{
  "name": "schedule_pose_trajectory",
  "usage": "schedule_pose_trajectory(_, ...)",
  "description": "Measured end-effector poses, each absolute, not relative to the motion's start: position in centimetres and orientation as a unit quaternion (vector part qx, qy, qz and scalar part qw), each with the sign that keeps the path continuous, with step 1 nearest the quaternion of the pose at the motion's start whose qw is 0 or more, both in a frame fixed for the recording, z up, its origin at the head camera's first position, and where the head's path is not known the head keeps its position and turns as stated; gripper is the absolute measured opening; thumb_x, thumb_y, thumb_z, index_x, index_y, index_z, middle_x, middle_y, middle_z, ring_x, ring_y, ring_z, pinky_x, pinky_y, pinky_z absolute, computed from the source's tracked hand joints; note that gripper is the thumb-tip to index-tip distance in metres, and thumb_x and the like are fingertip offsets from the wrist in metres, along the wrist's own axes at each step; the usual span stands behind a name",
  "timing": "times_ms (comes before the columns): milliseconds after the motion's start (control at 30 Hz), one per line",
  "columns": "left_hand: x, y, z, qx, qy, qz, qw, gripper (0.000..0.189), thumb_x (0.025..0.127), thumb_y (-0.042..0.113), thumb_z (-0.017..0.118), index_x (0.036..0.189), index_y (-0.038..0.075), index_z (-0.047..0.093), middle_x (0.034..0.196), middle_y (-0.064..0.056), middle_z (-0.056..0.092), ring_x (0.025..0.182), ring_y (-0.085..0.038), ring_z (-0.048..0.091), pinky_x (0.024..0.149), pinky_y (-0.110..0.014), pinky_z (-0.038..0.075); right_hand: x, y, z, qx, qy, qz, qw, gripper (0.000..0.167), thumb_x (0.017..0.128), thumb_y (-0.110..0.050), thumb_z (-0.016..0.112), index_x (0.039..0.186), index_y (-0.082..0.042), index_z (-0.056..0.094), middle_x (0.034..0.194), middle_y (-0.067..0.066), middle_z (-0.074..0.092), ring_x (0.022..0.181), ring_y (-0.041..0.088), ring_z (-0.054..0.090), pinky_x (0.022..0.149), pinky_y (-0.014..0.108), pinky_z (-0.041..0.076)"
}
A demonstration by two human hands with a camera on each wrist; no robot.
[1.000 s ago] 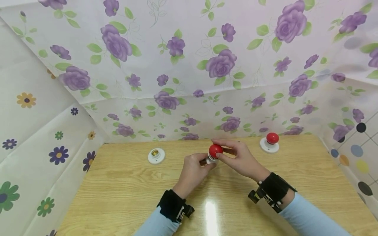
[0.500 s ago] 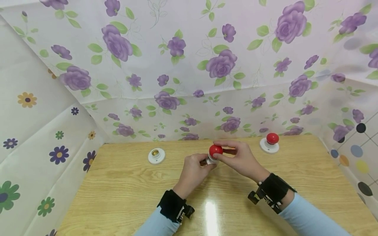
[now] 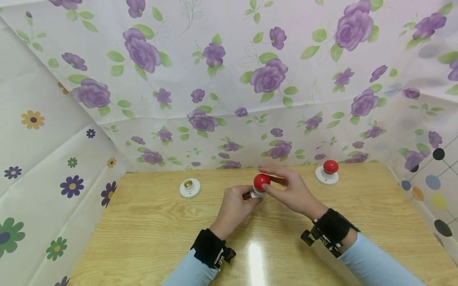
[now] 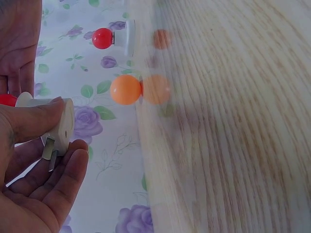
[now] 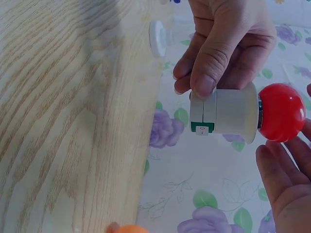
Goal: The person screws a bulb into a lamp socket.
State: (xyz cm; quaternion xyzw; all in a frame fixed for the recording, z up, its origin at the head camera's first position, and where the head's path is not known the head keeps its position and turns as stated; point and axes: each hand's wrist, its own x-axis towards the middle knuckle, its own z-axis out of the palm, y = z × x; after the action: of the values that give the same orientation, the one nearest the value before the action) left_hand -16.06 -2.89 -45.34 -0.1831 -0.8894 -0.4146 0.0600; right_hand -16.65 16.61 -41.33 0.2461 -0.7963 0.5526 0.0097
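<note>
In the head view my left hand (image 3: 234,204) grips a white plug-in lamp socket (image 3: 256,194) above the table. Two flat metal prongs (image 4: 50,149) stick out of its base in the left wrist view. The right wrist view shows a small switch (image 5: 202,130) on a green side panel. A round red light bulb (image 3: 262,182) sits in the socket's mouth, a strip of its metal collar showing. My right hand (image 3: 291,192) holds the bulb, thumb on its near side and fingers spread round the far side.
On the wooden table (image 3: 154,238) stand a white round socket base (image 3: 189,188) without a bulb and another base (image 3: 326,176) bearing a red bulb (image 3: 330,167). An orange ball-shaped bulb (image 4: 125,89) shows in the left wrist view. Behind hangs a flowered cloth (image 3: 229,135).
The right thumb and fingers shift slightly on the bulb, the forefinger lifting a little from its top. The left hand and socket stay in place.
</note>
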Motion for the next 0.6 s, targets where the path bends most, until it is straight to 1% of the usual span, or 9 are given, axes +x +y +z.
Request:
schedule_pose_trajectory(100, -16.02, -2.91, -45.30, -0.182, -0.889, -0.417, 0.059, 0.023, 0.079, 0.026, 0.075, 0.101, 0.020, 0.072, 0.092, 0.007, 0.072, 0.081, -0.001, 0.064, 0.070, -0.016, 0.052, -16.65, 16.65, -41.28, 0.259, -0.792, 0.552, 0.002, 0.041, 0.087, -0.023, 0.066, 0.127, -0.024, 0.057, 0.135, -0.002, 0.054, 0.122, 0.018, 0.053, 0.097, 0.042, 0.047)
schedule_pose_trajectory(200, -16.01, -2.97, -45.29, -0.179, -0.888, -0.420, 0.058, 0.023, 0.079, 0.026, 0.075, 0.102, 0.020, 0.072, 0.093, 0.007, 0.072, 0.082, -0.001, 0.065, 0.071, -0.016, 0.053, -16.69, 16.58, -41.20, 0.265, -0.792, 0.549, -0.001, 0.041, 0.088, -0.022, 0.065, 0.128, -0.023, 0.057, 0.133, -0.001, 0.056, 0.120, 0.018, 0.054, 0.096, 0.038, 0.048)
schedule_pose_trajectory(300, -16.02, -3.04, -45.32, -0.178, -0.887, -0.421, 0.059, 0.023, 0.079, 0.026, 0.075, 0.102, 0.020, 0.072, 0.093, 0.007, 0.072, 0.082, -0.001, 0.065, 0.071, -0.016, 0.052, -16.77, 16.56, -41.19, 0.268, -0.793, 0.547, -0.002, 0.041, 0.088, -0.023, 0.065, 0.128, -0.024, 0.057, 0.133, -0.002, 0.056, 0.120, 0.016, 0.054, 0.096, 0.036, 0.048)
schedule_pose_trajectory(467, -16.02, -3.06, -45.44, -0.180, -0.888, -0.418, 0.059, 0.022, 0.080, 0.026, 0.075, 0.101, 0.021, 0.072, 0.091, 0.007, 0.072, 0.080, 0.000, 0.064, 0.070, -0.016, 0.052, -16.72, 16.61, -41.50, 0.254, -0.801, 0.542, 0.004, 0.041, 0.086, -0.027, 0.067, 0.126, -0.024, 0.059, 0.131, -0.003, 0.058, 0.117, 0.016, 0.057, 0.095, 0.040, 0.048)
schedule_pose_trajectory(533, -15.98, -3.05, -45.46, -0.180, -0.889, -0.417, 0.057, 0.022, 0.080, 0.027, 0.075, 0.101, 0.021, 0.073, 0.090, 0.007, 0.072, 0.079, 0.000, 0.064, 0.069, -0.016, 0.052, -16.64, 16.62, -41.66, 0.247, -0.804, 0.540, 0.010, 0.041, 0.085, -0.029, 0.069, 0.124, -0.023, 0.061, 0.130, -0.002, 0.059, 0.115, 0.017, 0.058, 0.094, 0.039, 0.049)
schedule_pose_trajectory(600, -15.96, -3.02, -45.44, -0.180, -0.891, -0.414, 0.055, 0.023, 0.080, 0.027, 0.074, 0.102, 0.021, 0.072, 0.091, 0.007, 0.072, 0.081, 0.000, 0.064, 0.070, -0.016, 0.052, -16.59, 16.61, -41.79, 0.240, -0.806, 0.541, 0.016, 0.041, 0.084, -0.031, 0.070, 0.123, -0.023, 0.062, 0.128, -0.001, 0.060, 0.114, 0.015, 0.059, 0.092, 0.035, 0.050)
